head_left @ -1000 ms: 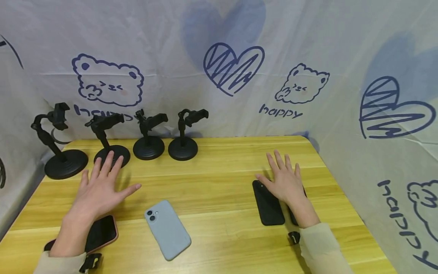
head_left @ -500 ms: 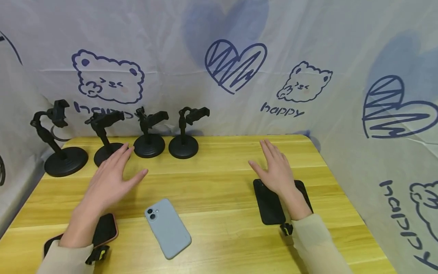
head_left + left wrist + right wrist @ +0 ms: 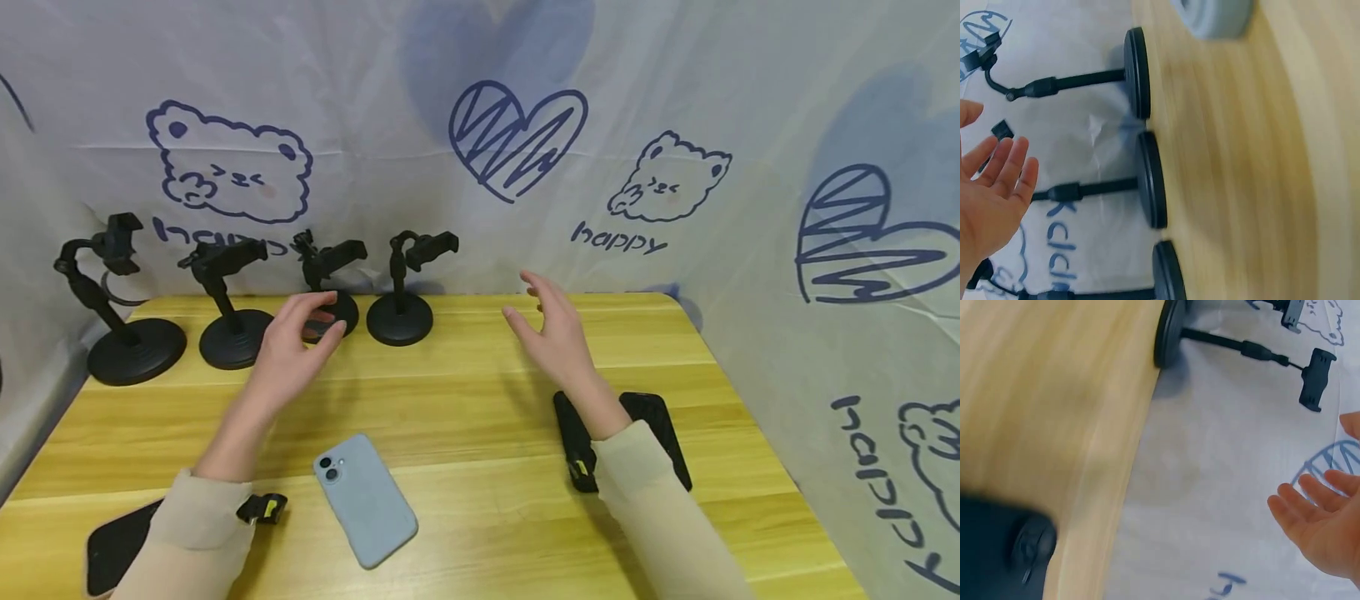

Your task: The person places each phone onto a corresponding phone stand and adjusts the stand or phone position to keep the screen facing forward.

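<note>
My left hand (image 3: pixel 294 350) hovers over the table, fingers loosely bent and thumb apart, in front of the third black phone stand (image 3: pixel 335 257) and partly covering its base. In the left wrist view its palm and fingers hold nothing. Further right, my right hand (image 3: pixel 557 335) is raised above the table with fingers gently curved and nothing in them. Beneath the right forearm lies a black phone (image 3: pixel 572 429), partly hidden; a second black phone (image 3: pixel 660 429) is beside it. A light blue-grey phone (image 3: pixel 365 500) lies camera side up between the arms.
More black phone stands line the back left: one at far left (image 3: pixel 137 353), another (image 3: pixel 234 340), and a rightmost one (image 3: pixel 400 320). A dark-screened phone (image 3: pixel 120 550) is partly under the left sleeve. White printed cloth (image 3: pixel 375 167) hangs behind the wooden table (image 3: pixel 480 400).
Both hands have moved inward toward each other, and their spread fingers have become bent. The left hand went from the second stand to the third. Phones and stands stay put.
</note>
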### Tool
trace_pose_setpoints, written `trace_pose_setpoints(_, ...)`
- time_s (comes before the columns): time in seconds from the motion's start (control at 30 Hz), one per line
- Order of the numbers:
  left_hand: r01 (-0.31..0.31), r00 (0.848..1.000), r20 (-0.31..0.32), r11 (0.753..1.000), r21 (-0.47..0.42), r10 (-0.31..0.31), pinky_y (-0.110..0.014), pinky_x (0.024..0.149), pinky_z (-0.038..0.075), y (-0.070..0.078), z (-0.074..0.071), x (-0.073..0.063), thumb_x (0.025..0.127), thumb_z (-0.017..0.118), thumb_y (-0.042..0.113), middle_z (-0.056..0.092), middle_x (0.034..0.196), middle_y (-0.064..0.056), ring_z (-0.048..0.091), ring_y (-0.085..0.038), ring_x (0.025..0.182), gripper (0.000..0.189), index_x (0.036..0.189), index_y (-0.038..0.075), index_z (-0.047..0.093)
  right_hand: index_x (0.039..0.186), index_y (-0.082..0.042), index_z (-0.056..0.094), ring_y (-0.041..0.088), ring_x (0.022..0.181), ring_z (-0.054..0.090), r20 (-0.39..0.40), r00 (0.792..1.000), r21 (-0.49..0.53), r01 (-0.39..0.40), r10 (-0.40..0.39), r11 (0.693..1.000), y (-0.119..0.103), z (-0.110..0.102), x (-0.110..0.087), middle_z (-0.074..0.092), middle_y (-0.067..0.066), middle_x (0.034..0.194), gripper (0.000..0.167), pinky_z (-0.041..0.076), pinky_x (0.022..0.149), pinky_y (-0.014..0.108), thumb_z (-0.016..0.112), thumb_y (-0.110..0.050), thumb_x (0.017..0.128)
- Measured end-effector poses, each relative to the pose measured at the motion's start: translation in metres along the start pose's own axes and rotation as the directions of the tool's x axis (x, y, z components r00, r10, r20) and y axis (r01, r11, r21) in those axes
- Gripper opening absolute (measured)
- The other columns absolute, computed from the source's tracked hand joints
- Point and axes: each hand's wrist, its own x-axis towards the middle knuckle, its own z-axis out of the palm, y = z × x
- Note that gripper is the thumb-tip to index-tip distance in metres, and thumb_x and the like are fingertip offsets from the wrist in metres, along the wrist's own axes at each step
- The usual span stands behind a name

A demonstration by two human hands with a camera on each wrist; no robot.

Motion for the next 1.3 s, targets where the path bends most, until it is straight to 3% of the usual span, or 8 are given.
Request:
trace_pose_setpoints(0.2, 0.054, 0.997, -0.051, 0.995, -0.080, -0.058, -0.028, 0.082, 0.048, -0.003, 0.023, 0.023, 0.105, 0.061, 0.016, 0.055, 0.129, -0.018, 0.062, -0.030, 0.108, 0.038, 0.140, 0.003, 0.060, 0.152, -0.007, 0.051, 0.031, 0.126, 0.061, -0.010, 0.999, 0.249, -0.032, 0.035, 0.968, -0.015, 0.019, 0.025, 0.059, 0.012, 0.145, 0.051, 0.053, 0.105, 0.045, 0.065, -0.019, 0.104)
trace_pose_setpoints(0.33, 0.127, 0.989, -0.062, 0.987, -0.097, -0.133, -0.033, 0.082, 0.048, -0.003, 0.037, 0.039, 0.104, 0.061, 0.017, 0.054, 0.125, -0.022, 0.062, -0.034, 0.104, 0.038, 0.139, 0.002, 0.060, 0.146, -0.008, 0.058, 0.025, 0.120, 0.065, 0.015, 0.995, 0.347, -0.102, 0.103, 0.932, -0.023, 0.027, 0.042, 0.065, 0.007, 0.138, 0.043, 0.054, 0.104, 0.038, 0.064, -0.018, 0.105)
trace_pose_setpoints(0.5, 0.204, 0.978, -0.023, 0.971, -0.127, -0.209, -0.045, 0.090, 0.050, -0.006, 0.053, 0.058, 0.104, 0.061, 0.019, 0.055, 0.140, -0.022, 0.061, -0.038, 0.117, 0.043, 0.144, 0.003, 0.056, 0.141, -0.008, 0.063, 0.022, 0.115, 0.068, 0.082, 0.982, 0.407, -0.189, 0.170, 0.894, -0.031, 0.037, 0.062, 0.069, 0.005, 0.133, 0.037, 0.056, 0.099, 0.039, 0.061, -0.015, 0.106)
trace_pose_setpoints(0.6, 0.227, 0.973, -0.005, 0.963, -0.146, -0.230, -0.051, 0.097, 0.051, -0.008, 0.062, 0.069, 0.103, 0.061, 0.018, 0.053, 0.147, -0.018, 0.059, -0.036, 0.126, 0.046, 0.146, 0.003, 0.054, 0.142, -0.005, 0.061, 0.023, 0.113, 0.069, 0.137, 0.969, 0.471, -0.247, 0.206, 0.847, -0.031, 0.047, 0.072, 0.069, 0.009, 0.133, 0.037, 0.058, 0.098, 0.038, 0.059, -0.010, 0.105)
trace_pose_setpoints(0.83, 0.308, 0.950, -0.001, 0.937, -0.166, -0.313, -0.051, 0.105, 0.051, -0.014, 0.084, 0.086, 0.103, 0.063, 0.019, 0.056, 0.146, -0.018, 0.059, -0.035, 0.127, 0.046, 0.145, 0.001, 0.053, 0.136, 0.002, 0.062, 0.030, 0.115, 0.069, 0.223, 0.936, 0.618, -0.351, 0.271, 0.704, -0.028, 0.081, 0.091, 0.065, 0.024, 0.134, 0.032, 0.058, 0.098, 0.033, 0.062, -0.005, 0.104)
trace_pose_setpoints(0.93, 0.329, 0.943, 0.005, 0.931, -0.157, -0.332, -0.049, 0.106, 0.051, -0.017, 0.090, 0.090, 0.103, 0.063, 0.018, 0.057, 0.144, -0.019, 0.059, -0.035, 0.127, 0.045, 0.144, 0.001, 0.054, 0.131, 0.002, 0.065, 0.030, 0.116, 0.068, 0.222, 0.930, 0.589, -0.366, 0.292, 0.721, -0.028, 0.095, 0.097, 0.067, 0.021, 0.129, 0.028, 0.057, 0.101, 0.035, 0.063, -0.005, 0.104)
trace_pose_setpoints(1.13, 0.319, 0.947, 0.007, 0.938, -0.137, -0.321, -0.049, 0.104, 0.052, -0.020, 0.095, 0.094, 0.103, 0.066, 0.018, 0.059, 0.136, -0.021, 0.060, -0.037, 0.123, 0.039, 0.137, -0.001, 0.058, 0.127, 0.001, 0.069, 0.029, 0.119, 0.068, 0.203, 0.938, 0.379, -0.340, 0.281, 0.861, -0.036, 0.120, 0.106, 0.071, 0.017, 0.127, 0.031, 0.056, 0.099, 0.035, 0.071, -0.017, 0.101)
trace_pose_setpoints(1.3, 0.311, 0.950, 0.014, 0.943, -0.114, -0.312, -0.048, 0.102, 0.053, -0.022, 0.096, 0.098, 0.102, 0.068, 0.017, 0.060, 0.128, -0.024, 0.061, -0.038, 0.118, 0.038, 0.132, -0.004, 0.058, 0.128, -0.001, 0.072, 0.029, 0.115, 0.070, 0.157, 0.953, 0.372, -0.300, 0.260, 0.878, -0.042, 0.137, 0.110, 0.074, 0.018, 0.122, 0.035, 0.058, 0.095, 0.034, 0.075, -0.019, 0.098)
